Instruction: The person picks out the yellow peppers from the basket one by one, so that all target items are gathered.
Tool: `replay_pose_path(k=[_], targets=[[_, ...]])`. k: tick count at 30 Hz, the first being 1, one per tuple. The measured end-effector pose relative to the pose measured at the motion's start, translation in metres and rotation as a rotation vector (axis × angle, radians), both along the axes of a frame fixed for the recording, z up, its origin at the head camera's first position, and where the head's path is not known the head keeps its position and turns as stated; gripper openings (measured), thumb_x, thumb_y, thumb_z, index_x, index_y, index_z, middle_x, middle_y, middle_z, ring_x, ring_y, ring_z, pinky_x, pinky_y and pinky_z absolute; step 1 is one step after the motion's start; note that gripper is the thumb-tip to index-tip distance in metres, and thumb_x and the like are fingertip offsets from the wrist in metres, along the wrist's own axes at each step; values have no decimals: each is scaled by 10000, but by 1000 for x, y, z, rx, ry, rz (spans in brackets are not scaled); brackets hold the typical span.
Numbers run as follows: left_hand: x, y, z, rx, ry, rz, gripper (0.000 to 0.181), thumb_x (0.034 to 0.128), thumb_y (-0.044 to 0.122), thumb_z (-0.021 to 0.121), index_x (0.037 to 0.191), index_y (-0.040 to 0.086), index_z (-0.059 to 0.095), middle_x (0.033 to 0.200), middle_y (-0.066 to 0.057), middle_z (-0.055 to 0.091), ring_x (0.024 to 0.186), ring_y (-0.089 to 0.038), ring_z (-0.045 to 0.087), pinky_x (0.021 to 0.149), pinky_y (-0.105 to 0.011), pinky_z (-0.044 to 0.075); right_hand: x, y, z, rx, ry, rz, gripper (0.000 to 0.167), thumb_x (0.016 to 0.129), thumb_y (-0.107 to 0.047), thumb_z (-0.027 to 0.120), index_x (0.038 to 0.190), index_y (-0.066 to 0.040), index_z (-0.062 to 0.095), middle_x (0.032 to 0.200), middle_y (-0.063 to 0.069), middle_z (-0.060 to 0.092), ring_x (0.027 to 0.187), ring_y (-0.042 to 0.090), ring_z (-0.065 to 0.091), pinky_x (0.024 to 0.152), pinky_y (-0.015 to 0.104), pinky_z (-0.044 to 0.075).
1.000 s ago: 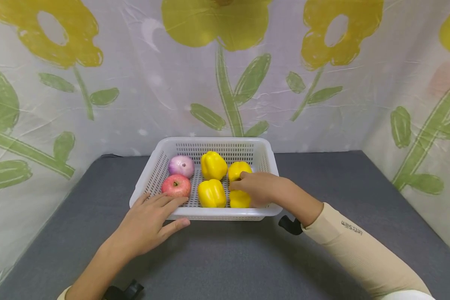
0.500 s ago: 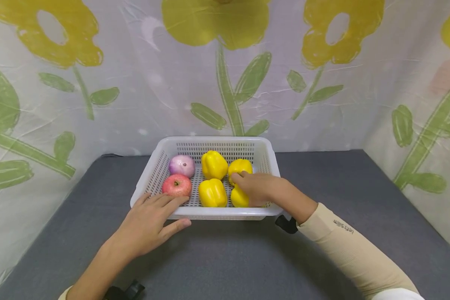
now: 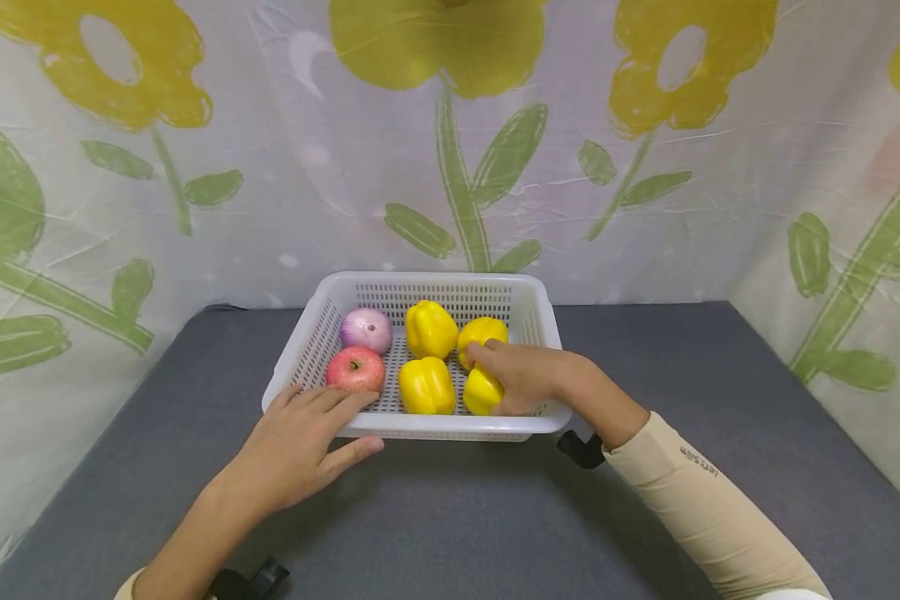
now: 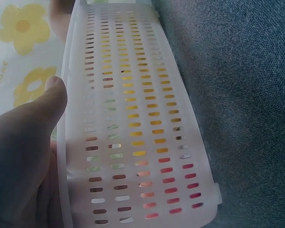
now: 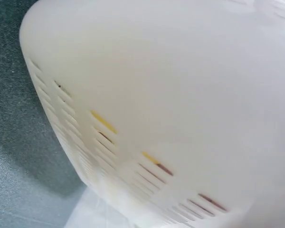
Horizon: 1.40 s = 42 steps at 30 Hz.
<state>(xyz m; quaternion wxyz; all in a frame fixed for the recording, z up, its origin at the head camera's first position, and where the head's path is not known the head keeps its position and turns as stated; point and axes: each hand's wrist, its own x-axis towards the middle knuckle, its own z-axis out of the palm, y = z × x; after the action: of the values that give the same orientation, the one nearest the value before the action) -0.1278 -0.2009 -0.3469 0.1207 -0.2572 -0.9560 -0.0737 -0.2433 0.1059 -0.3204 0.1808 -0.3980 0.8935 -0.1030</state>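
White basket (image 3: 450,423) on grey table (image 3: 450,517), read as a clock face in the head view: right hand (image 3: 525,379) has its fingers curled round the yellow pepper (image 3: 482,392) at 4 o'clock, with 3 other peppers (image 3: 427,386) at 12, 2 and 6. Left hand (image 3: 300,450) at 8 o'clock: unclenched fingers lie over the near rim, beside the red apple (image 3: 356,368); purple onion (image 3: 366,331) at 10 o'clock.

Tabletop (image 3: 450,525): flat, dark grey, fabric-like surface
Directly on it: upright white rectangular slotted plastic basket (image 3: 435,424)
Position: toward the far edge, slightly left of middle
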Motion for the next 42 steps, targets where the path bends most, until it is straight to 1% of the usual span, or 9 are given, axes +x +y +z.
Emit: replay_pose_path(k=[5, 8, 13, 15, 18, 21, 24, 32, 42], targets=[[2, 1, 1, 3, -14, 3, 601, 947, 605, 571, 1399, 210, 562, 1347, -81, 604, 1222, -380, 556, 1042, -647, 293, 0, 1, 1, -36, -16, -1, 660, 819, -278, 810, 1314, -71, 424, 1136, 21, 538, 966, 178, 528, 900, 322, 442], [3, 0, 2, 5, -12, 6, 595, 948, 595, 577, 1401, 209, 563, 1348, -81, 604, 1215, -382, 559, 1037, -647, 294, 0, 1, 1, -73, -17, 1, 598, 829, -286, 780, 1270, -74, 438, 1078, 6, 540, 920, 163, 531, 851, 316, 450], [1, 0, -1, 5, 13, -5, 521, 962, 509, 606, 1378, 195, 585, 1320, -84, 623, 1166, -381, 584, 1013, -639, 318, 3, 5, 3, -140, -71, -31, 510, 829, -242, 720, 1233, -98, 445, 1002, 12, 543, 860, 154, 540, 780, 317, 468], [0, 1, -2, 1, 26, -13, 444, 967, 465, 617, 1315, 190, 612, 1246, -68, 653, 1105, -361, 607, 988, -621, 341, 4, 7, 3, -173, -95, -41, 499, 825, -226, 701, 1235, -100, 447, 1007, 23, 546, 864, 161, 545, 774, 327, 478], [0, 2, -2, -9, 44, -20, 290, 961, 430, 636, 1128, 194, 619, 1020, -9, 660, 996, -304, 625, 944, -595, 376, 4, 9, 3, -228, -108, -30, 519, 815, -208, 685, 1260, -84, 449, 1062, 33, 537, 906, 174, 537, 790, 339, 483], [-1, 2, -1, -18, 59, -25, 237, 953, 416, 652, 953, 211, 533, 807, 55, 533, 891, -238, 612, 898, -560, 403, 3, 11, 1, -280, -91, -10, 562, 805, -203, 691, 1298, -74, 454, 1149, 29, 516, 970, 181, 522, 815, 341, 488], [-1, 2, 1, -27, 67, -31, 269, 951, 412, 657, 899, 208, 489, 743, 74, 444, 846, -213, 600, 874, -545, 421, 2, 13, -1, -333, -58, 16, 582, 800, -197, 702, 1312, -67, 458, 1207, 37, 499, 1004, 188, 504, 824, 346, 489], [-2, 1, 1, -34, 72, -29, 272, 947, 414, 661, 907, 205, 492, 739, 69, 450, 830, -207, 596, 867, -542, 426, 2, 15, -7, -416, 50, 73, 549, 780, -198, 749, 1251, -66, 500, 1209, 41, 537, 1041, 189, 508, 878, 357, 474], [-1, 2, 0, -31, 61, -23, 254, 945, 415, 665, 956, 201, 527, 774, 58, 509, 861, -215, 605, 878, -551, 420, 4, 15, -11, -503, 86, 38, 573, 757, -190, 822, 1201, -104, 470, 1231, 40, 511, 1051, 189, 502, 859, 347, 484]])
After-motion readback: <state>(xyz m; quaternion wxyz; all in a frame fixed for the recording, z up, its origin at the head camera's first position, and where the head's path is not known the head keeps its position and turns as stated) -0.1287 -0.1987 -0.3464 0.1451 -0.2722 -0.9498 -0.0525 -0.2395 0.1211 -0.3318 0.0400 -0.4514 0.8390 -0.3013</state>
